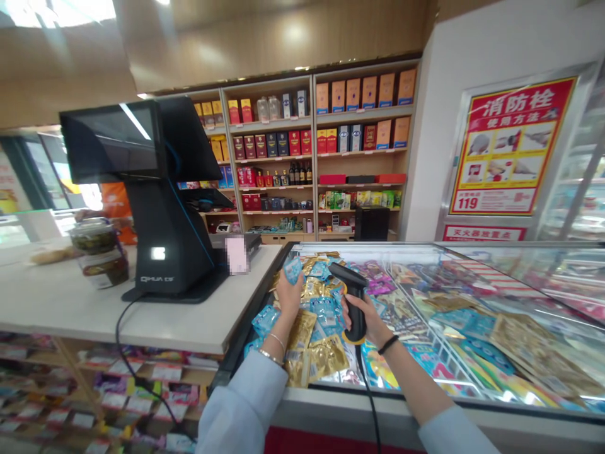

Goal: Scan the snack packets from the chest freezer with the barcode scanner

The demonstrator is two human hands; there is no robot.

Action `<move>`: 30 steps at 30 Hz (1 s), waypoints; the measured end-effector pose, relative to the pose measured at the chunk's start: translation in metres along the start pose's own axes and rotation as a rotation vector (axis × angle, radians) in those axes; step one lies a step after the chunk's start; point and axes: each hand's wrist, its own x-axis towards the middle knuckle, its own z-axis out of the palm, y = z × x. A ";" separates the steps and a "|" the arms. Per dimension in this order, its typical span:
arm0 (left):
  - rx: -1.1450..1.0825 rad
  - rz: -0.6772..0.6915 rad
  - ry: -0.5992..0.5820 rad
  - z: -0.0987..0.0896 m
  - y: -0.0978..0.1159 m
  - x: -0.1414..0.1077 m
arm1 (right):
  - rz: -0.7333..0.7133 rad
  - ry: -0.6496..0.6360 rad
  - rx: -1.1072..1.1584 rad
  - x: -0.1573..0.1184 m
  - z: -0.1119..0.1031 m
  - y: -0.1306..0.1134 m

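Clamped around one black barcode scanner (355, 315), the right hand (373, 323) has its fingers wrapped about the handle, while the left hand (289, 294) pinches what looks like one small blue packet (293, 270) between thumb and fingers. Both hands are over one glass-topped display case (331, 413), the packet near its left edge and the scanner to the right of it, well apart, its head angled toward the packet's side. One black cable (366, 391) hangs from the scanner's handle across the case's front wall. Beneath the hands lie many gold packets (326, 356) and blue pouches (326, 312), overlapping too much to count. Two thin bangles (270, 357) circle the left wrist, and one black band (387, 344) the right. To the left, one pale counter (198, 325) carries one black terminal (165, 239), two jars (104, 270) stacked one on the other, and one pink item (237, 255) too blurred to name. On the shelves behind, six orange boxes (353, 96) fill the top right row, and three flat boxes (360, 179), two red and one black, lie two rows lower. One red-and-yellow poster (513, 148) on the right-hand wall shows six small pictures in two rows.
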 end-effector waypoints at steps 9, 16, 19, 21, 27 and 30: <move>-0.247 -0.086 -0.086 0.013 -0.025 0.010 | 0.038 -0.050 -0.012 -0.004 0.002 -0.006; -0.333 -0.116 -0.087 0.019 -0.030 0.013 | 0.040 -0.091 -0.092 -0.005 -0.001 -0.004; -0.348 -0.115 -0.136 0.019 -0.030 0.013 | 0.043 -0.128 -0.125 -0.004 -0.002 -0.002; -0.349 -0.114 -0.162 0.019 -0.030 0.013 | 0.040 -0.154 -0.147 -0.004 -0.002 -0.001; -0.367 -0.104 -0.166 0.019 -0.029 0.012 | 0.029 -0.179 -0.170 -0.005 -0.001 -0.001; -0.385 -0.109 -0.160 0.018 -0.027 0.011 | 0.029 -0.178 -0.167 -0.005 -0.002 -0.002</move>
